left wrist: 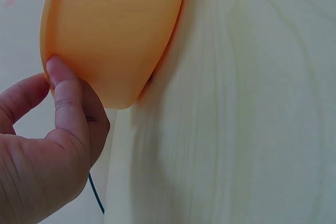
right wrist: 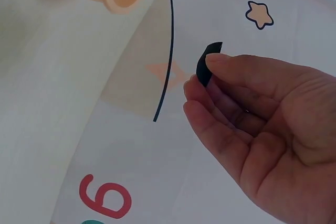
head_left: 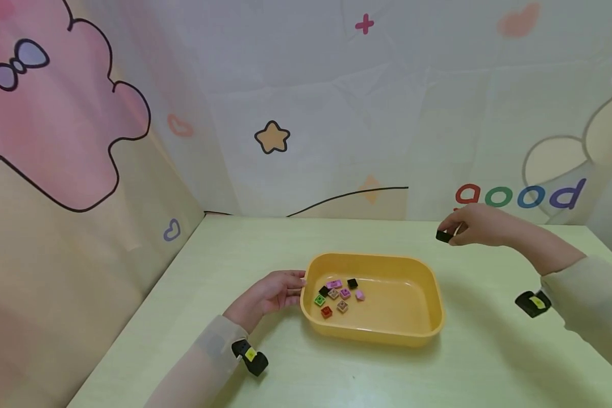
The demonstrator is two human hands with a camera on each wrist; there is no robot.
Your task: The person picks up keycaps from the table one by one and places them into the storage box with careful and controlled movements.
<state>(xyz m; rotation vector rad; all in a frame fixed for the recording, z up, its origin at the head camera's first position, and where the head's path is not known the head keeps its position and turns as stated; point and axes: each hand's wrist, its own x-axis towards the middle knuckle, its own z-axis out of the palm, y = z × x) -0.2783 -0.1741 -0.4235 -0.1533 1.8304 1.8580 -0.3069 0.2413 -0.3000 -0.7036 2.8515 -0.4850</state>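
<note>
My left hand [head_left: 271, 292] pinches the left rim of a yellow plastic tray [head_left: 395, 309], which stands on the table. In the left wrist view, the thumb and fingers of that hand [left wrist: 63, 145] lie on either side of the rim of the tray [left wrist: 115, 30]. Up and to the right of the tray, my right hand [head_left: 481, 225] holds a small black toy brick [head_left: 443, 236] in the air. The right wrist view shows this black brick [right wrist: 207, 65], with a curved side, pinched between thumb and fingertips. Several small bricks, including a red brick [head_left: 326, 312] and a green brick [head_left: 319, 300], lie in the tray's left part.
The pale wooden table [head_left: 265, 243] reaches back to a printed cloth [head_left: 306, 85] that hangs behind it. Another cloth [head_left: 81, 272] hangs along the left side. A black band [head_left: 250, 358] sits on the left wrist, and another black band [head_left: 534, 304] on the right wrist.
</note>
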